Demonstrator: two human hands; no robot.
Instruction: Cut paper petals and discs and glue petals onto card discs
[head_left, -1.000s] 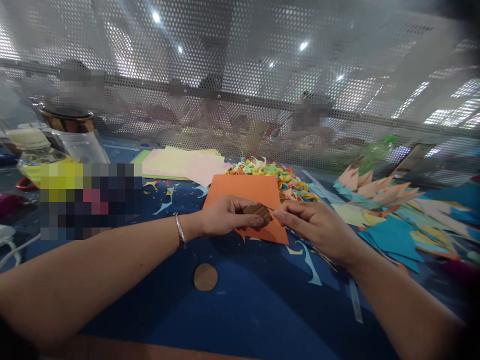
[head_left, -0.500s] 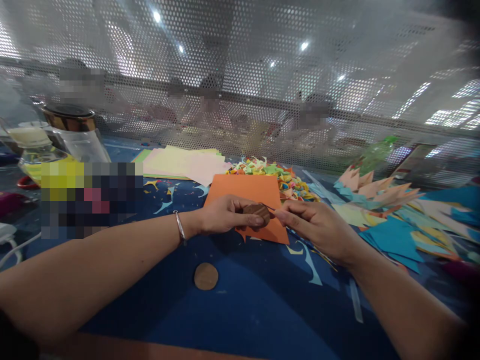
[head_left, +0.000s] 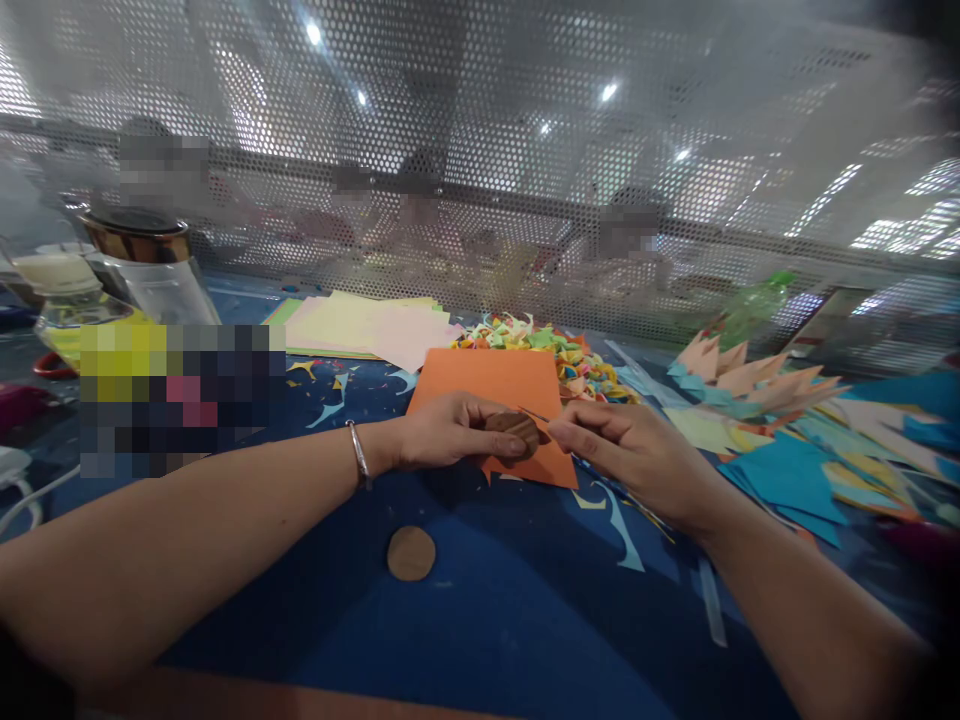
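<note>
My left hand point(head_left: 457, 430) grips a dark brown wooden disc point(head_left: 513, 434) between thumb and fingers, over an orange paper sheet point(head_left: 487, 372). Just right of the disc, my right hand point(head_left: 619, 445) is closed in a pinch on something thin near the disc's edge; what it is cannot be made out. A lighter round wooden disc point(head_left: 411, 553) lies flat on the blue table point(head_left: 480, 620), nearer to me than my hands.
Pastel paper sheets point(head_left: 360, 325) lie behind on the left, beside a pile of small folded papers point(head_left: 592, 370). Peach folded points point(head_left: 765, 380) and blue sheets point(head_left: 787, 480) are at right. A lidded jar point(head_left: 161, 280) and a bottle point(head_left: 64, 300) stand at left.
The disc in my left hand has turned slightly. Both hands stay in nearly the same place over the orange sheet.
</note>
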